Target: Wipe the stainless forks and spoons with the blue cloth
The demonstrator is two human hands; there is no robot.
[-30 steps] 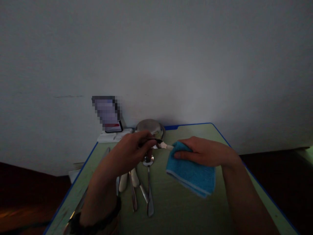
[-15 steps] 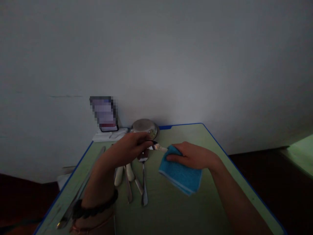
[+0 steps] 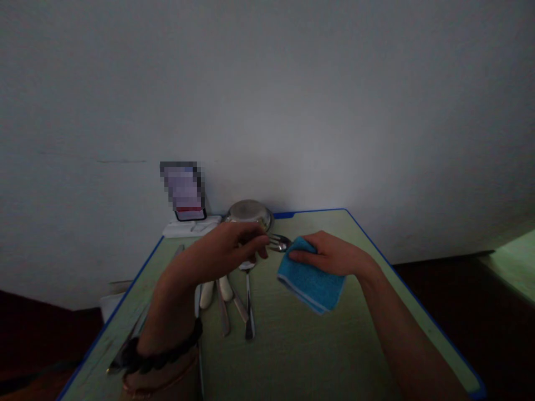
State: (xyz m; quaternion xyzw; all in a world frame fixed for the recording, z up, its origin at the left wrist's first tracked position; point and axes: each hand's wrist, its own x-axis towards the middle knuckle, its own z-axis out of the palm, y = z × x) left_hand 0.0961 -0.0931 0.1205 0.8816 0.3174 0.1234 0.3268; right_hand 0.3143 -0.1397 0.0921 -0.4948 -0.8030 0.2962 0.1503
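My right hand [image 3: 330,253] grips a folded blue cloth [image 3: 311,284] wrapped around the neck of a metal fork [image 3: 281,243]. The fork's tines point left, and its handle is hidden by cloth and hand. My left hand [image 3: 238,242] is at the tine tips, its fingers bent but parted; whether they touch the tips is hard to see. Below it on the table lie a metal spoon [image 3: 249,306], two cream-coloured handles [image 3: 207,295] and other metal cutlery handles [image 3: 223,317]. Long metal utensils lie at the left, partly covered by my left forearm.
A shiny metal bowl [image 3: 251,211], seemingly upside down, sits at the table's back edge. Left of it a phone [image 3: 190,195] with a blurred screen leans upright on a white base [image 3: 184,229]. The pale green table [image 3: 317,351] has a blue rim and meets a grey wall [image 3: 292,111].
My left fingers have come off the fork's head, so its tines now show. My right hand with the cloth has risen slightly and sits nearer the fork's head. The view has shifted a little.
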